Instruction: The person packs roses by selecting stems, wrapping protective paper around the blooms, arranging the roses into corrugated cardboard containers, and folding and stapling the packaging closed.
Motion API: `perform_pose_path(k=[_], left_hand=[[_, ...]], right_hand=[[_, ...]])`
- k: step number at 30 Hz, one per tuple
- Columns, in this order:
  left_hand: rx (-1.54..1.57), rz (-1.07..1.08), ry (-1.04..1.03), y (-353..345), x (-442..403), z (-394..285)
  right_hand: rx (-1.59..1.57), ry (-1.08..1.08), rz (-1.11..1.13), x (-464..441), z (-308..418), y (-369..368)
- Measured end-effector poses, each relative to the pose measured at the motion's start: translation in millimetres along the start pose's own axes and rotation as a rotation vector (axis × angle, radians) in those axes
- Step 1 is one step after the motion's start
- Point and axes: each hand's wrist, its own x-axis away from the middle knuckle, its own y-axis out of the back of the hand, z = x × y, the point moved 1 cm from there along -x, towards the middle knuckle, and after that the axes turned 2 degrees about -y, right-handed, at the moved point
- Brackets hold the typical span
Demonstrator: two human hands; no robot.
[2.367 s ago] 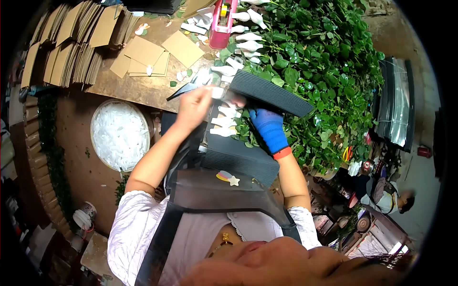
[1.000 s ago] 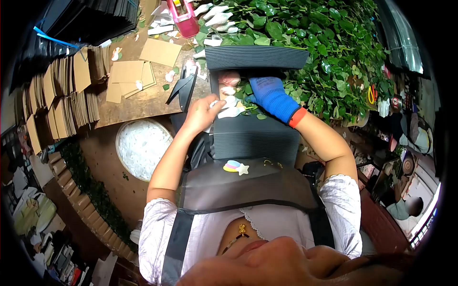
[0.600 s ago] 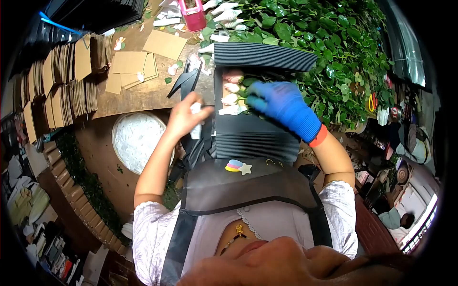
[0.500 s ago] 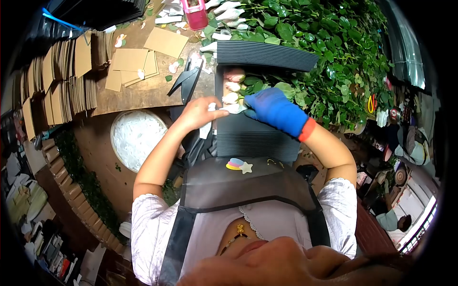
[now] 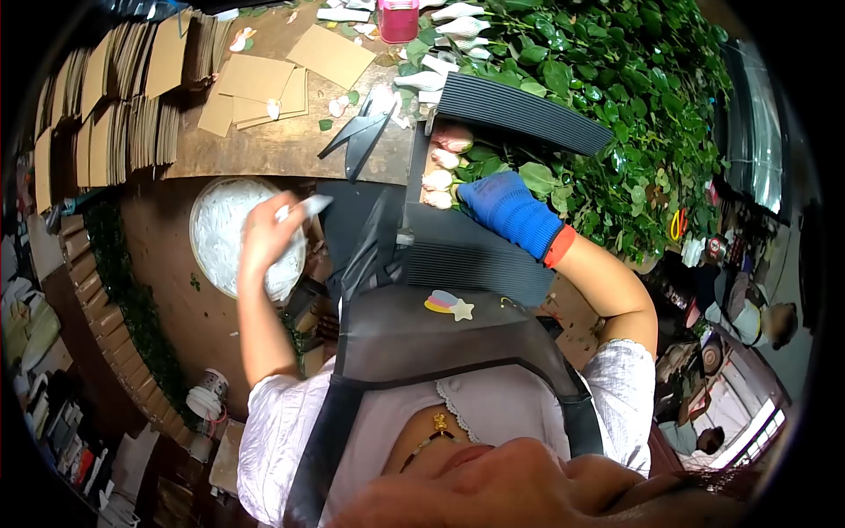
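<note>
My right hand (image 5: pixel 506 207), in a blue knitted glove with an orange cuff, has its fingers closed just behind the pale rose heads (image 5: pixel 437 180), around a rose stem; the fingertips are partly hidden. The pink and cream roses lie side by side in a black ridged holder (image 5: pixel 519 114), with leafy stems to the right. My bare left hand (image 5: pixel 268 233) is over a round tub (image 5: pixel 195 231) of white strips. Slightly blurred, its fingers pinch a white strip (image 5: pixel 308 208) that points up to the right.
Black scissors (image 5: pixel 359 136) and loose cardboard pieces (image 5: pixel 330 55) lie on the wooden table (image 5: pixel 211 154). Stacked cardboard (image 5: pixel 132 132) stands at the left. Leafy stems (image 5: pixel 634 114) with white-sleeved heads (image 5: pixel 462 28) fill the right side. A pink container (image 5: pixel 399 22) is at the back.
My left hand has moved away from the roses, left and down to above the tub, with a white strip in its fingers. My right hand stays by the roses. The view has shifted slightly.
</note>
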Motion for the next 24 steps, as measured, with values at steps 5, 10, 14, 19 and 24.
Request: perform_pose_path(k=[5,10,14,19,24], left_hand=[[-0.894,-0.212,-0.125,16.0,22.4,47.3],[0.386,0.046,-0.457,-81.5,-24.9,-86.4],[0.102,0.083,-0.689,-130.6,-64.3,-105.7],[0.031,0.149,-0.696,-135.1,-71.7,-96.1],[-0.004,0.172,-0.705,-131.2,-74.1,-101.2]], right_hand=[[0.115,0.06,0.061,-13.1,7.3,-3.6],[0.181,0.123,0.016,-11.3,13.8,6.2],[0.005,0.139,-0.111,-3.5,8.9,15.2],[-0.128,-0.079,-0.163,9.6,-3.8,17.6],[-0.039,-0.025,-0.074,-17.3,-5.1,-3.2]])
